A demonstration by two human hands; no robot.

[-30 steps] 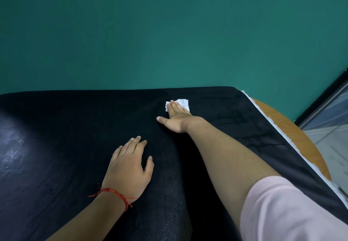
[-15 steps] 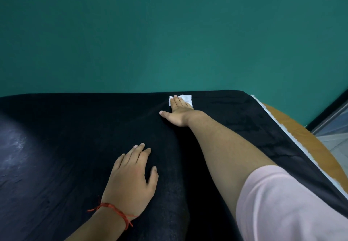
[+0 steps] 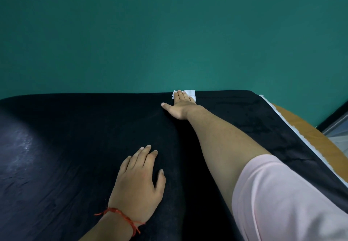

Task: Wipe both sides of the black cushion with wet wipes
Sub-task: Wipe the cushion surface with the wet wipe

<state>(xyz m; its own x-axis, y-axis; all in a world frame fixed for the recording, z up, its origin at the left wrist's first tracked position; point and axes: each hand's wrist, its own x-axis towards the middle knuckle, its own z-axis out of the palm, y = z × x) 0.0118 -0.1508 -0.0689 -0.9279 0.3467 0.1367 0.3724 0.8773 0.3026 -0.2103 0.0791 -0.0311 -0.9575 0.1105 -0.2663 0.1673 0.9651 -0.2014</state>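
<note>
The black cushion (image 3: pixel 75 146) fills the lower view; its hidden underside probably awaits wiping. At 6 o'clock the left hand (image 3: pixel 137 182) lies flat, fingers straight. At 12 o'clock the right hand (image 3: pixel 178 107) presses straight fingers on the wet wipe (image 3: pixel 190 93) at the far edge.

Looks like a plain indoor room, perhaps in a home, though hard to tell for sure. Closed off at the back by a flat teal-green painted wall (image 3: pixel 169 33) filling the upper half of the view. Furnished with a round orange-brown wooden table (image 3: pixel 310 133), overlaid by a wide black padded cushion (image 3: pixel 75 128) with a thin white fabric strip (image 3: pixel 282 117) showing along its right edge. Floored with pale grey glossy tiles (image 3: pixel 340 139) at the far right, bordered by a dark skirting band (image 3: pixel 333 113) at the foot of the wall. Offers only this one corner, so leaves the kind of building unclear.
</note>
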